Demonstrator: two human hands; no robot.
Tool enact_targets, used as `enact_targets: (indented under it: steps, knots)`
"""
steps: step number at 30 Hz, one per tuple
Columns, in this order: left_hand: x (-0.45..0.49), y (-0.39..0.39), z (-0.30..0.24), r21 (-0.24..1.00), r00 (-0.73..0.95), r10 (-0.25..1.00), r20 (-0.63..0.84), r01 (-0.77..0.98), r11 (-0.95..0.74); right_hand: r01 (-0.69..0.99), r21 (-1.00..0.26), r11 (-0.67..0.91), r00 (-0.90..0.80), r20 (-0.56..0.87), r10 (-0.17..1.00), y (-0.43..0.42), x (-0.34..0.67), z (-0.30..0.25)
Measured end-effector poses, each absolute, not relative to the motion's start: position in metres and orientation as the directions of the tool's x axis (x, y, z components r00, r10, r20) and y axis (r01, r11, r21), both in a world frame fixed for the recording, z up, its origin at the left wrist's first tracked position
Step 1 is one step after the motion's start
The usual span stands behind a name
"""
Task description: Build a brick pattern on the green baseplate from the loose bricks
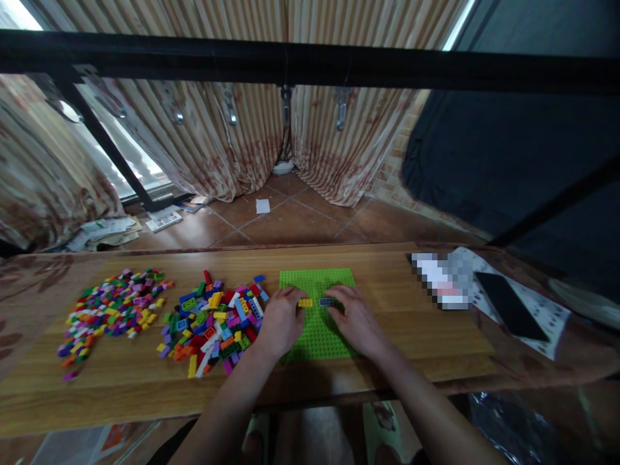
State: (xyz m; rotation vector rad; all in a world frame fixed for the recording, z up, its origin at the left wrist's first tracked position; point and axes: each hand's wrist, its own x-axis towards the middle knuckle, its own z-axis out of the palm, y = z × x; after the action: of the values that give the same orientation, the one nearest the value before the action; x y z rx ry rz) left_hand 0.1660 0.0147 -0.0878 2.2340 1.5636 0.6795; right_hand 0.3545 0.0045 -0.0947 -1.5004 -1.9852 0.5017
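Over the green baseplate (320,339), my left hand (282,321) pinches a small yellow brick (305,302). Facing it from the other side, my right hand (356,316) grips a dark blue-grey brick (326,301), whose hollow underside shows. A narrow gap separates the two bricks. Whether either brick touches the plate, I cannot tell. Left of the baseplate lies a loose pile of larger mixed-colour bricks (220,316), close to my left forearm. Farther left is a pile of smaller colourful pieces (116,303).
The wooden table (387,278) runs across the view. On its right are a blurred-out item (443,281) and a black phone (511,305) lying on a patterned sheet (555,323). A dark metal bar (310,62) with hanging clips crosses above, before striped curtains (242,142).
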Motion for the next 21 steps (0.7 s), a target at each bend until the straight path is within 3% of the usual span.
enact_targets:
  steps: [4,21]
  knots:
    - [0.1668,0.0156,-0.0901,0.516,0.292,0.937,0.192,0.782,-0.349,0.775,-0.563,0.287,-0.196,0.217,0.956,0.0089,0.3494,-0.0968]
    - [0.1745,0.0188,-0.0912,0.522,0.294,0.939,0.179,0.781,-0.344,0.759,-0.594,0.267,-0.171,0.213,0.962,0.0136,0.3475,-0.0954]
